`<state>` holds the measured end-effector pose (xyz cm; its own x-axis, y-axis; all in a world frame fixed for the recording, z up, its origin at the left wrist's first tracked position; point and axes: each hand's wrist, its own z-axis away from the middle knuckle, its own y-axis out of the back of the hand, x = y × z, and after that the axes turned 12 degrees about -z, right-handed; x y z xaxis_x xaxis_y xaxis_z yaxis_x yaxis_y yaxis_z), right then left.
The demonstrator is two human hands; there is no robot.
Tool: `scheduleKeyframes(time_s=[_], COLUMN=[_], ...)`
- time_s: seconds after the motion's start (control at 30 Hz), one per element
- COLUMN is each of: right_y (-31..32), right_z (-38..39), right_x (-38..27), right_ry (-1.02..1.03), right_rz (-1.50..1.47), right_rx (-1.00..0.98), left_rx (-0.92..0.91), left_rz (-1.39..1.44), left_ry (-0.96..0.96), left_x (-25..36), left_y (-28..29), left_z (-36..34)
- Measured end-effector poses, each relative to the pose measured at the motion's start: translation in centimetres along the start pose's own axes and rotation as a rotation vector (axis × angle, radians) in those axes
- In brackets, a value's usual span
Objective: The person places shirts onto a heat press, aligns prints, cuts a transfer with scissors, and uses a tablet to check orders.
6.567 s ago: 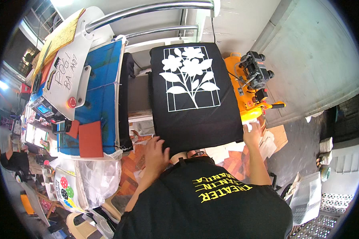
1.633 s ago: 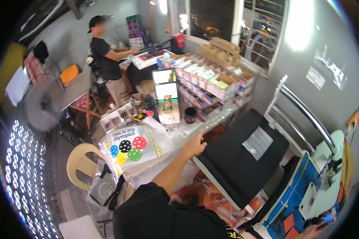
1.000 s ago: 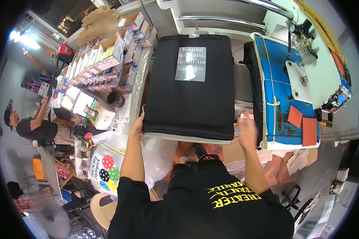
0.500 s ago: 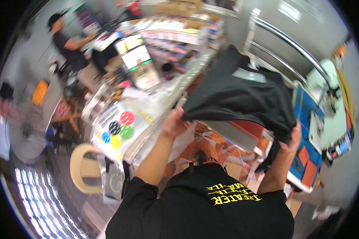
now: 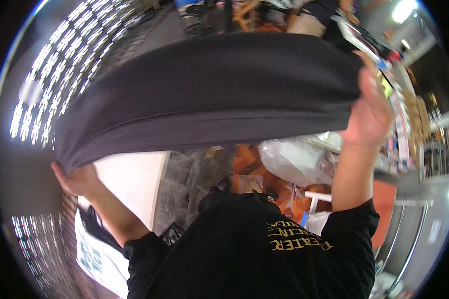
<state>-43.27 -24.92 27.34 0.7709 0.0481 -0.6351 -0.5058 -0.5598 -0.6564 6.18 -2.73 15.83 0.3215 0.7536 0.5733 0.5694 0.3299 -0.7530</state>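
Note:
A black shirt [image 5: 209,89] is stretched wide between my two hands, its stitched hem running along the side nearest me. My left hand [image 5: 79,179] grips its left corner at the lower left, with the thumb apart from the cloth's edge and the other fingers partly covered. Higher up at the right, my right hand [image 5: 370,109] is closed on the other end of the shirt. The cloth hangs in the air and hides much of the room behind it.
Below my left hand is a white flat board [image 5: 137,174], with a white printed cloth [image 5: 100,256] beside it. Clear plastic [image 5: 297,159] lies right of centre. A reddish panel [image 5: 384,212] and metal rails [image 5: 409,249] stand at the right. Another person's hand [image 5: 349,12] shows at the top.
My view has turned left, away from the blue table and toward the bright slatted shutter. The shirt has come along, now raised and pulled wider, with my hands farther apart.

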Motion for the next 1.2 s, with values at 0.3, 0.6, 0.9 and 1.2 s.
scheduleKeyframes(time_s=[0.3,0.6,0.9,1.2], right_y=[-5.4,-1.3,20.9,38.7], right_z=[-4.6,3.8,17.2,43.2], right_x=[34.8,49.8,34.3,9.9], right_ry=[-0.816,-0.963,-1.280,-1.232], right_rz=[-0.117,0.535,1.383,1.728], right_rx=[0.043,-0.134,-0.291,0.062], left_rx=[0.347,1.056,-0.024,-0.010], left_rz=[-0.356,-0.973,-2.477,-2.874], left_ry=[-0.006,0.298,0.493,0.550], left_x=[16.1,13.6,-10.7,-17.5], left_y=[17.9,26.8,24.2,20.0], left_z=[5.1,22.6,11.3,2.1])
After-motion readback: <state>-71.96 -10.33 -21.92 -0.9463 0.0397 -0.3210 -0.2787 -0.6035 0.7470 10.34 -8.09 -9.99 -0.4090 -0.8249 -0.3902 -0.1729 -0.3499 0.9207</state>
